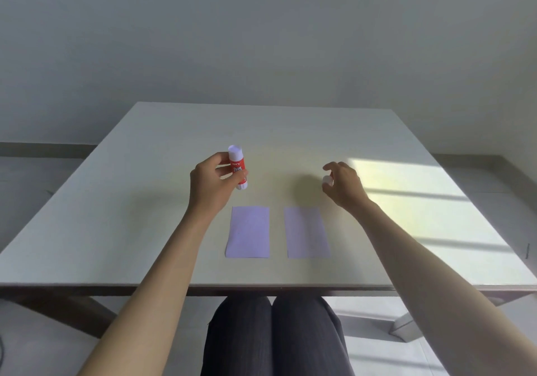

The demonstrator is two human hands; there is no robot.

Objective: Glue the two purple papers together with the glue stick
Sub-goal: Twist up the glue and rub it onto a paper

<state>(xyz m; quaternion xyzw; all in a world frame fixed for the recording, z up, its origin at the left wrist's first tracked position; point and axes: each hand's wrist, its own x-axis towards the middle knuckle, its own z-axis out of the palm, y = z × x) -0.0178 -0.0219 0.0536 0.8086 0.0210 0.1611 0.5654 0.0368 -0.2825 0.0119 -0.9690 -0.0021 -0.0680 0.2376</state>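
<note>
Our left hand (209, 185) is wrapped around the glue stick (237, 169), upright above the counter (145, 215) with its white top showing, a light, rigid tube we judge best gripped round the red barrel. Nearer us the two purple papers lie flat and just apart, the left paper (248, 232) and the right paper (307, 232); thin and floppy, they look best lifted by an edge or pinned flat while gluing. Our right hand (343, 185) pinches a small white cap (327, 180), apparently the glue's.
</note>
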